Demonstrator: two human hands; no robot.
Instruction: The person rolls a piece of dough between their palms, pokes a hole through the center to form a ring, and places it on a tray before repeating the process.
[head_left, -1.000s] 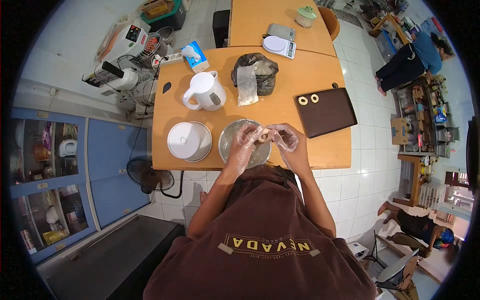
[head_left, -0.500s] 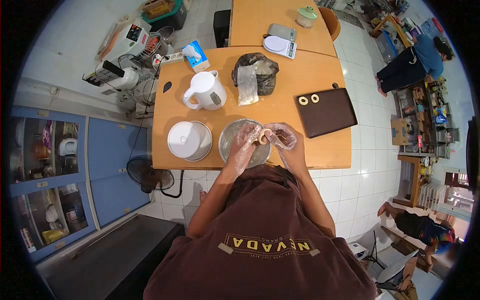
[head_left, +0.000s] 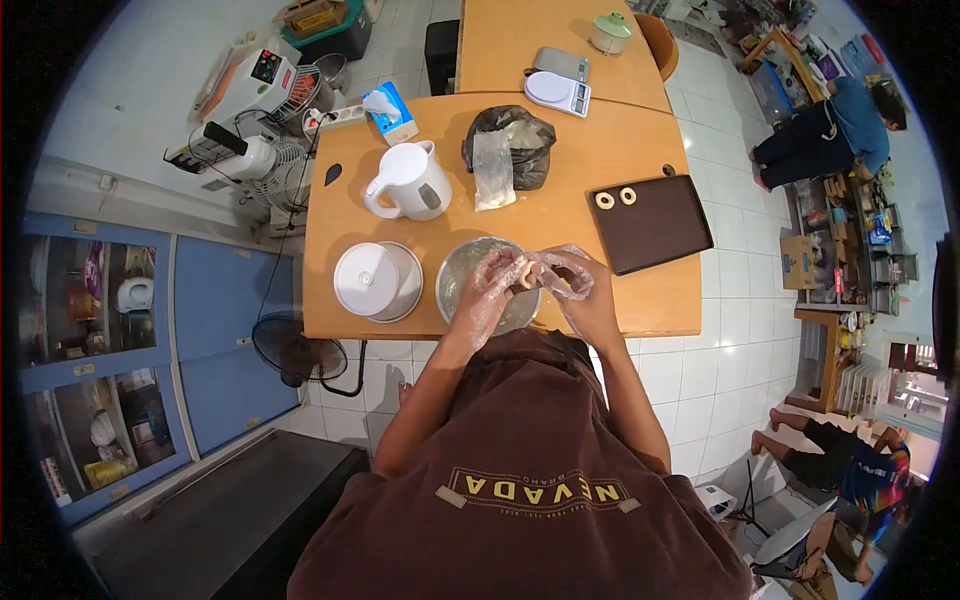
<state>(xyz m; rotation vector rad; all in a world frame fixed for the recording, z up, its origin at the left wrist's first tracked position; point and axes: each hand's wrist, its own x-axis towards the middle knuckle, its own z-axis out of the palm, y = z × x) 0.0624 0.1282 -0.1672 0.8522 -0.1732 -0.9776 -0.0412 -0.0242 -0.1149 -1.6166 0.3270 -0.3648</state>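
Note:
Both of my hands are dusted white and meet over a metal bowl at the table's front edge. Between their fingertips is a small pale piece of dough, partly hidden by the fingers. My left hand pinches it from the left, and my right hand grips it from the right with curled fingers. Further right, a dark baking tray holds two pale dough rings near its far left corner.
Left of the bowl stands a white lidded tub. Behind it are a white electric kettle, a black plastic bag with a clear bag, a tissue box and a white scale. Two people are off to the right.
My fingers have shifted slightly around the dough, which shows less now. At the lower right, the other person has changed posture, with legs and arms in new positions.

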